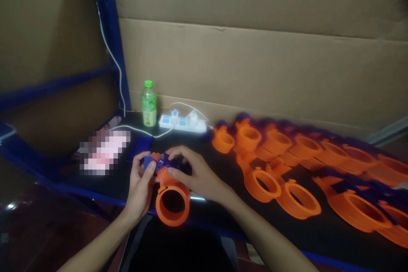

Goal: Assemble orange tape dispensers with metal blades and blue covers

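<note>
In front of me, over the table's front edge, an orange tape dispenser [174, 216] with blue parts at its top is held between both hands. My left hand [140, 187] is closed on the left side of its blue and orange head, with the thumb pressed on the blue part. My right hand [197, 174] grips the head from the right, its thumb on the orange neck and its fingers curled over a dark blue part. The open ring hangs below, facing me. My right fingers partly hide the dark blue part.
Rows of similar orange dispensers [298, 199] lie on the black table [223, 216] to the right. A green-capped bottle [149, 106] and a white power strip [183, 123] with cables stand at the back. A pixelated bright object [105, 153] lies left, near a blue post [111, 29].
</note>
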### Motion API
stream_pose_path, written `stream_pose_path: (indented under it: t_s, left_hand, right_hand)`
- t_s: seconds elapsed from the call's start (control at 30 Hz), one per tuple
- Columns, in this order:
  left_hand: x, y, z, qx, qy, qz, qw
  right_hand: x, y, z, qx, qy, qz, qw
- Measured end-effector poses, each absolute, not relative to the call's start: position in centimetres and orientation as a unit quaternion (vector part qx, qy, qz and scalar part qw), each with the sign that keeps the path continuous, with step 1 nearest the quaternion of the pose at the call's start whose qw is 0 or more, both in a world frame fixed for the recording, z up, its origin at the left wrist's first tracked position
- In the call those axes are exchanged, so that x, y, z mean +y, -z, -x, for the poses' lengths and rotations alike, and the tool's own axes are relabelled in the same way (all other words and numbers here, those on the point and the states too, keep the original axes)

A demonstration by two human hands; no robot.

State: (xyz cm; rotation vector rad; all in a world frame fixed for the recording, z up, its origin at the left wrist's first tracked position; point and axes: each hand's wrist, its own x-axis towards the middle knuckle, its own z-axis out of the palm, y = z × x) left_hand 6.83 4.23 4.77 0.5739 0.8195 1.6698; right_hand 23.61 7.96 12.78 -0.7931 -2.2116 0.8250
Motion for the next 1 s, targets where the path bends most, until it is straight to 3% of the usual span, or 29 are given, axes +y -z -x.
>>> stream_pose_path:
  t_s: [0.23, 1.0]
  left_hand:
    - [4.6, -4.36, -6.79, 0.35, -0.727, -0.243, 0.538]
    - [4.16, -4.27, -6.65, 0.342, -0.736, -0.277, 0.516]
  right_hand:
    - [7.71, -12.31, -23.55, -0.833, -0.312, 0.293, 0.352]
    - [7.54, -12.87, -23.34, -0.802, -0.4, 0.31, 0.318]
